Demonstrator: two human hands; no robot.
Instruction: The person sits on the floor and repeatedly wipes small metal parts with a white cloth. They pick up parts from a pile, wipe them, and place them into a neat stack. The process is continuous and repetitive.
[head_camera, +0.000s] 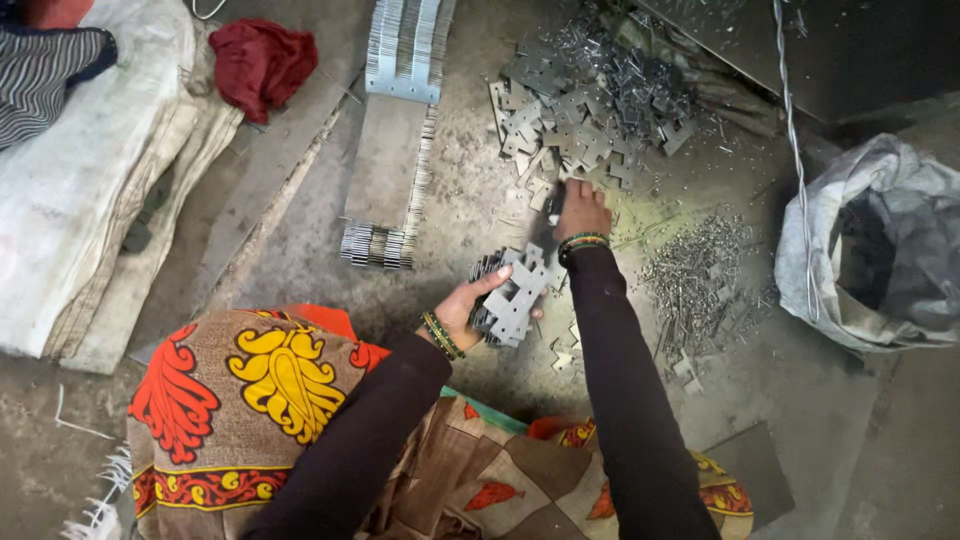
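Head view. A stack of flat notched metal plates (512, 292) is gripped in the left hand (462, 310), fingers curled beneath and thumb across the top; the stack's long axis runs diagonally, its upper end pointing away from the body toward the loose heap of like plates (590, 105) at the far side of the concrete floor (300, 250). The right hand (581, 210) is lowered onto the floor at the heap's near edge, fingers drawn together on a single plate. Metal offcuts (695, 270) lie right of the right forearm, beside a grey sack (880, 250).
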